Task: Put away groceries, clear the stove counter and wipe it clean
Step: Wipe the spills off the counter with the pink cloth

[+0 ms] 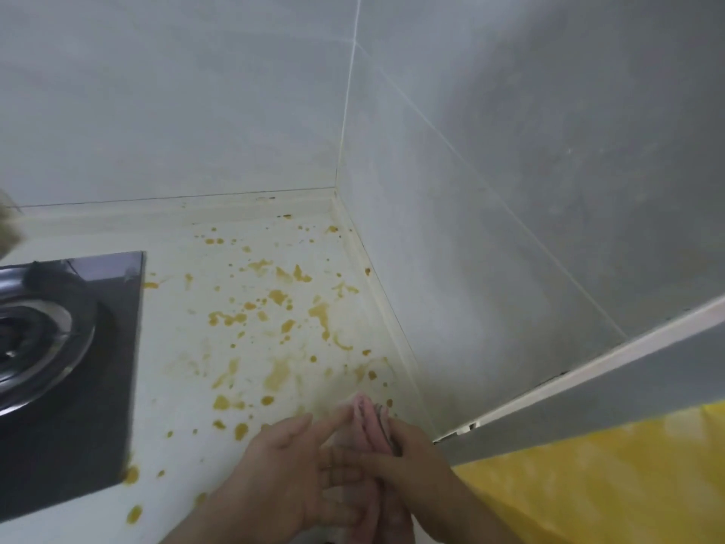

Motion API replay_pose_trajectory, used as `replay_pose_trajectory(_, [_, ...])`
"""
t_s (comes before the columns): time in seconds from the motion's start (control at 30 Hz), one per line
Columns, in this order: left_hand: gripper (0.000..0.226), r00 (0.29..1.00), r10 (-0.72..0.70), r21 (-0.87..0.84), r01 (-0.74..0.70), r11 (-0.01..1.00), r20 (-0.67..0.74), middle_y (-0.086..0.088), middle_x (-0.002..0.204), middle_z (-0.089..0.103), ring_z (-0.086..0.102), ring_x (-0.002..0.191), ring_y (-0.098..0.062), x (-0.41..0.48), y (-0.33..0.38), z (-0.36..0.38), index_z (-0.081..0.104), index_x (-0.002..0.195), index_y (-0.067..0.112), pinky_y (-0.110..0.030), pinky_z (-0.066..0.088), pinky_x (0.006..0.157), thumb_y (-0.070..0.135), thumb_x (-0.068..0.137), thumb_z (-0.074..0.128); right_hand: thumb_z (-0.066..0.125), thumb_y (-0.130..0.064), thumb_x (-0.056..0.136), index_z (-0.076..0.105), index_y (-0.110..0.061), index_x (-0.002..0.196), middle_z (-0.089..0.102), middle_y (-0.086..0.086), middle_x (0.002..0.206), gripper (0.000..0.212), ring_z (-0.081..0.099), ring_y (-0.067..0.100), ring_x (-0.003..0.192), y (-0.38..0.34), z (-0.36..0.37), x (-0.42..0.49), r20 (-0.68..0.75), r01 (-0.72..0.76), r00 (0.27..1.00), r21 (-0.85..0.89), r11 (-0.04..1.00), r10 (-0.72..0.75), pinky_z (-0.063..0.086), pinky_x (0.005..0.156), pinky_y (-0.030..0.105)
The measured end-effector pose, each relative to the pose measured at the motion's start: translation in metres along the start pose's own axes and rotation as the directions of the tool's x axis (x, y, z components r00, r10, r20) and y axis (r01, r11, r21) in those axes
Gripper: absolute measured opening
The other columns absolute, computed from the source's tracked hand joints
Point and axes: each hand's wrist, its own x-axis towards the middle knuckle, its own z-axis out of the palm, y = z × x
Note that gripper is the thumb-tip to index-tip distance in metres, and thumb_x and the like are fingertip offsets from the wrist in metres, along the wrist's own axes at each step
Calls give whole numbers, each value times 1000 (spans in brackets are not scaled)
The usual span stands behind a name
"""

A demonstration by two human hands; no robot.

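Note:
A white counter (188,347) beside the stove is spattered with many yellow-orange stains (274,300), from the back corner to the front edge. At the bottom middle, both hands meet over a folded pink cloth (367,416). My left hand (290,477) lies palm up with straight fingers under and against the cloth. My right hand (408,457) grips the cloth from the right side, fingers curled over it. Most of the cloth is hidden between the hands.
A black glass gas stove (78,386) with a steel burner ring (43,347) fills the left side. Grey tiled walls (510,190) meet in a corner at the back right. A white-edged grey panel (588,386) and a yellow surface (608,484) lie at the right.

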Motion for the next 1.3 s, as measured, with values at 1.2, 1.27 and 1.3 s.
replay_pose_trajectory(1.2, [71, 474, 846, 737, 657, -156, -243, -8, 155, 20, 15, 144, -30, -49, 84, -178, 23, 148, 13, -45, 15, 117, 42, 89, 50, 54, -49, 76, 74, -19, 107, 62, 24, 116, 47, 56, 44, 109, 81, 39, 36, -263, 10, 787, -899, 438, -558, 36, 96, 50])
replay_pose_trajectory(1.27, [62, 463, 857, 747, 647, -150, -229, -8, 149, 31, 23, 140, -29, -48, 84, -177, 35, 142, 11, -45, 18, 115, 40, 89, 52, 55, -52, 69, 65, -5, 118, 58, 27, 118, 68, 55, 45, 111, 77, 43, 36, -330, -64, 817, -867, 494, -472, 39, 98, 52])
replay_pose_trajectory(1.3, [57, 450, 866, 760, 635, -139, -218, -9, 146, 35, 26, 138, -30, -49, 83, -175, 41, 138, 10, -44, 19, 114, 39, 90, 52, 54, -54, 69, 61, 1, 119, 58, 27, 118, 75, 55, 46, 111, 76, 44, 36, -351, -90, 828, -853, 514, -438, 43, 97, 53])
